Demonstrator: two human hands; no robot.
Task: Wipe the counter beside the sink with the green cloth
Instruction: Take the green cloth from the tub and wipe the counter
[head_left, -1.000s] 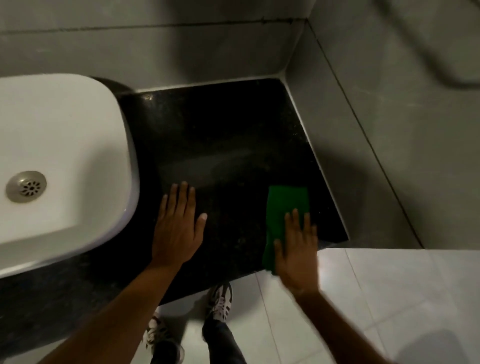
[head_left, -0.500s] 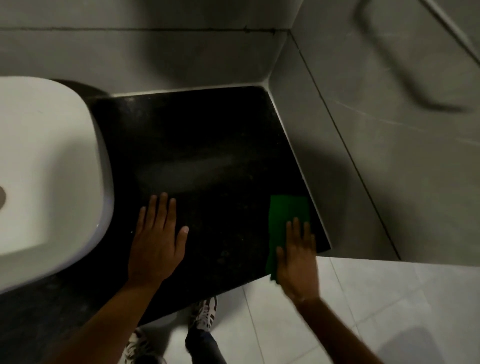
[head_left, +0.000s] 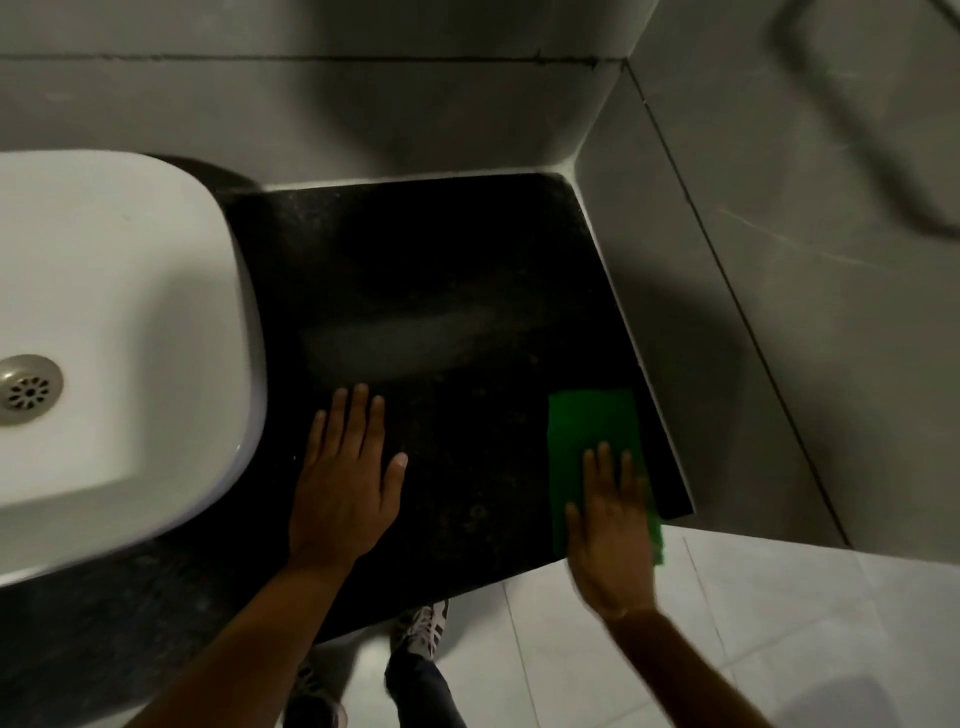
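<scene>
A green cloth (head_left: 589, 431) lies flat at the front right corner of the black stone counter (head_left: 441, 291), its near end hanging over the front edge. My right hand (head_left: 613, 530) presses flat on the cloth's near half, fingers spread and pointing away from me. My left hand (head_left: 345, 478) rests palm down on the bare counter, just right of the white sink basin (head_left: 119, 332), holding nothing.
Grey tiled walls (head_left: 779, 312) close the counter at the back and right. The sink's metal drain (head_left: 28, 387) shows at the far left. Below the counter edge are pale floor tiles (head_left: 753, 623) and my shoes (head_left: 421, 629).
The view shifted back left, bringing the sink drain into sight again. Both hands keep the same poses; the cloth stays at the front right corner under my right hand.
</scene>
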